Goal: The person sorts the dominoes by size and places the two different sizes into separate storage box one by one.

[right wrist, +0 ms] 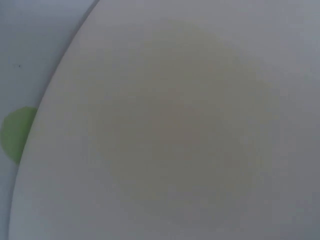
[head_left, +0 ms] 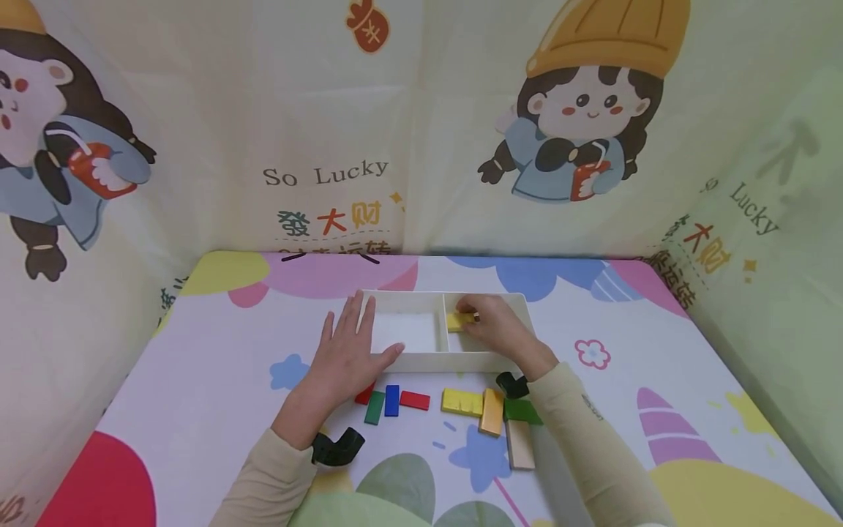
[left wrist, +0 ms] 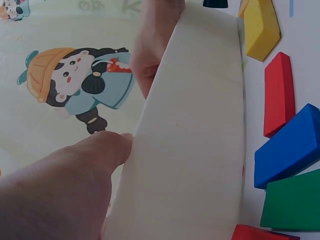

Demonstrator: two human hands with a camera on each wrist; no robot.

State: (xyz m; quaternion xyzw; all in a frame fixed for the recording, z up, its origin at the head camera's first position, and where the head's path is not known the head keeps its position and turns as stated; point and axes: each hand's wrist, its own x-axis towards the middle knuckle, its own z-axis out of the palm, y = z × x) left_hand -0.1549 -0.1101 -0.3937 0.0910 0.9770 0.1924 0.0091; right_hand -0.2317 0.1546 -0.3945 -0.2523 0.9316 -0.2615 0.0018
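A white two-compartment box (head_left: 421, 362) stands on the table. My right hand (head_left: 497, 326) reaches into its right compartment and pinches a yellow block (head_left: 457, 322) beside the divider. The thumb and fingertips there are partly hidden. With fingers spread, my left hand (head_left: 345, 359) rests on the box's left end, its thumb on the front rim. The left wrist view shows that thumb (left wrist: 120, 147) at the rim, above the long front wall (left wrist: 185, 125). Only the box wall (right wrist: 175, 125), close and blurred, fills most of the right wrist view; no hand shows in it.
In front of the box lie a small red block (head_left: 415, 400), a blue block (head_left: 391, 401), a green block (head_left: 374, 408) and a partly covered red one (head_left: 364, 394). Further right are larger yellow (head_left: 462, 402), orange (head_left: 491, 412), green (head_left: 522, 411) and beige (head_left: 521, 444) blocks.
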